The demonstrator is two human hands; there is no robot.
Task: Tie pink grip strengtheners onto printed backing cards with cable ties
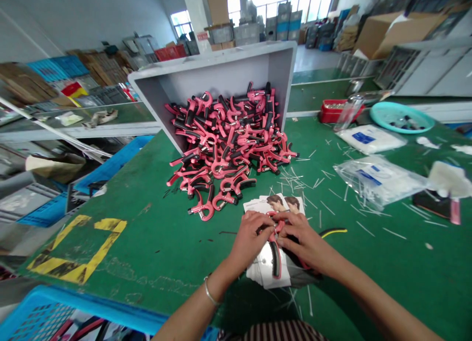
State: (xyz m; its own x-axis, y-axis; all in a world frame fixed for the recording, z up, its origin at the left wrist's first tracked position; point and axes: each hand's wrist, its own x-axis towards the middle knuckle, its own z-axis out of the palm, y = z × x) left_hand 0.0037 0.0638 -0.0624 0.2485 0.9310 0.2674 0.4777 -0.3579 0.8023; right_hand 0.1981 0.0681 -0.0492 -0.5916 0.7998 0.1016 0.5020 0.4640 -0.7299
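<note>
My left hand (254,235) and my right hand (304,240) meet over a stack of printed cards (260,269) near the front edge of the table. Between them is a pink hand grip exerciser (276,257) with black padded handles, lying on the top card. Fingers of both hands are pinched around its upper part, which they partly hide. A black and yellow handle (334,231) sticks out from behind my right hand; the rest of that tool is hidden. Beyond the cards, a heap of pink and black hand grip exercisers (221,159) spills towards me.
A grey crate (228,66) lies tipped on its side on the green table (147,242). Thin white ties (291,179) are scattered on the right, by plastic bags (381,179), a red box (332,112) and a turquoise tray (401,127). A blue basket (44,301) stands front left.
</note>
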